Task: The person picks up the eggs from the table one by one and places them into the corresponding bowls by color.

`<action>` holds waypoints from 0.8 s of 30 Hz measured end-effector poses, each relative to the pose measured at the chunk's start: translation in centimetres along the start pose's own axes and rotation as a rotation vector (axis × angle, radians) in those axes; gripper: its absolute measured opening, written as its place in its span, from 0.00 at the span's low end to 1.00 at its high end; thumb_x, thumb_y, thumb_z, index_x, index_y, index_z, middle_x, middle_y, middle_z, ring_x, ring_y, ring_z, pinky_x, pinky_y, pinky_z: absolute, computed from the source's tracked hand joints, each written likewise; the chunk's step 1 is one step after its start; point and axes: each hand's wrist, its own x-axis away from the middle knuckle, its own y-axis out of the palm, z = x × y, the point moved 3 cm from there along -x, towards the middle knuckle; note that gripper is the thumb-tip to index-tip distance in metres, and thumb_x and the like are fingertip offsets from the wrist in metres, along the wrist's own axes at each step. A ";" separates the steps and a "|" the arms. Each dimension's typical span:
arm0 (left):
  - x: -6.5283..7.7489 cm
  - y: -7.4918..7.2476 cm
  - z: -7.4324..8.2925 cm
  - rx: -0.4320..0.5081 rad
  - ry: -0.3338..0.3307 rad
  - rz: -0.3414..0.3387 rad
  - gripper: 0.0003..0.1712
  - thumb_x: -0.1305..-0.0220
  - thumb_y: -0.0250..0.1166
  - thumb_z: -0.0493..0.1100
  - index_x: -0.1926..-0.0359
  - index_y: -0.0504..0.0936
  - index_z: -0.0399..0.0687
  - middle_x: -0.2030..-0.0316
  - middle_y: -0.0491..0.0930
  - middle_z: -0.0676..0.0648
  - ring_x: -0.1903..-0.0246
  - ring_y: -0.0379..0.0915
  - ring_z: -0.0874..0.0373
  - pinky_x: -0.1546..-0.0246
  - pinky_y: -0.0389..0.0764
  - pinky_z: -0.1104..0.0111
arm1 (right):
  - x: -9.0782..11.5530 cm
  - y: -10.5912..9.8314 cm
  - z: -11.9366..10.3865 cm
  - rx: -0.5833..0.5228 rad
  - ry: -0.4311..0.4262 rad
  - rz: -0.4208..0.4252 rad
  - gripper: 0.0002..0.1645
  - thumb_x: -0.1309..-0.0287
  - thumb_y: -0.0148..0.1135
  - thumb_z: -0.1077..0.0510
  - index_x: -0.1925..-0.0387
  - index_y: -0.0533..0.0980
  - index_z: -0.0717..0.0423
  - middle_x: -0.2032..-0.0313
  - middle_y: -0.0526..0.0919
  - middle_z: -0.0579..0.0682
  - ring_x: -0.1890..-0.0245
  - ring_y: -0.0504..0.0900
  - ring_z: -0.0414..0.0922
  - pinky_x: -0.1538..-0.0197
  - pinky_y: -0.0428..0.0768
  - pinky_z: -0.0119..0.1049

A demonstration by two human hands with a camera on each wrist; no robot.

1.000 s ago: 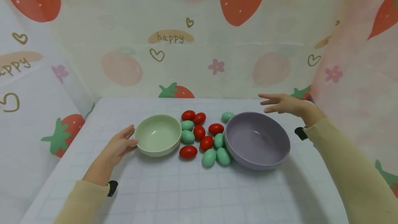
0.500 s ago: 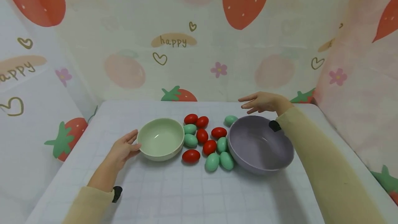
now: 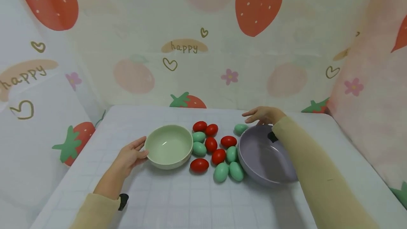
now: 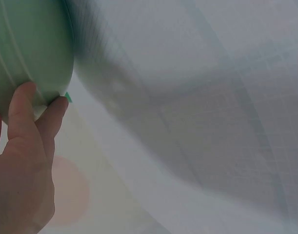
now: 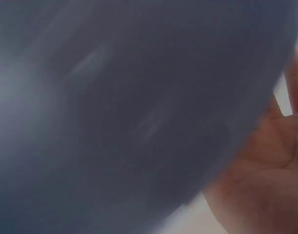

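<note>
My left hand (image 3: 129, 155) rests with extended fingers against the left side of a light green bowl (image 3: 169, 147). In the left wrist view, two fingers (image 4: 22, 107) lie along the bowl's outer wall (image 4: 39, 44). On the right, my right hand (image 3: 266, 115) is at the far rim of a larger purple bowl (image 3: 254, 153), its forearm crossing above that bowl. The fingers point left, above and close to a green egg (image 3: 240, 129), and look extended. The bowl's wall (image 5: 139, 107) hides part of the right hand (image 5: 266, 170) in the right wrist view; contact is unclear.
Between the bowls lie several red eggs (image 3: 199, 165) and several green eggs (image 3: 221, 172), loosely bunched on a white checked tablecloth (image 3: 178, 200). A strawberry-print curtain (image 3: 190, 77) stands behind the table and along both sides.
From beyond the purple bowl's right side, my right hand has swung left and then lowered to its far rim. The left hand stays at the green bowl. The head view has shifted slightly.
</note>
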 end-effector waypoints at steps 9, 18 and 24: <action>0.2 0.3 0.0 -0.004 -0.022 0.016 0.39 0.32 0.54 0.26 0.25 0.48 0.40 0.26 0.44 0.39 0.32 0.55 0.43 0.55 0.80 0.71 | -1.6 1.0 1.0 0.183 -0.010 0.104 0.36 0.39 0.65 0.58 0.31 0.66 0.56 0.28 0.53 0.65 0.29 0.50 0.63 0.29 0.52 0.54; 0.2 0.2 0.2 0.001 -0.026 0.009 0.40 0.32 0.54 0.26 0.25 0.48 0.41 0.26 0.43 0.40 0.31 0.52 0.42 0.54 0.80 0.71 | -2.8 1.3 0.1 0.363 -0.041 0.081 0.34 0.39 0.64 0.59 0.33 0.67 0.59 0.37 0.69 0.64 0.33 0.63 0.60 0.31 0.57 0.55; -0.1 0.0 0.1 -0.002 -0.036 0.017 0.40 0.32 0.54 0.26 0.24 0.47 0.41 0.26 0.43 0.40 0.31 0.52 0.43 0.55 0.80 0.71 | -3.3 1.8 -0.3 0.454 -0.063 0.114 0.33 0.41 0.67 0.58 0.35 0.70 0.57 0.40 0.74 0.64 0.36 0.67 0.60 0.33 0.63 0.54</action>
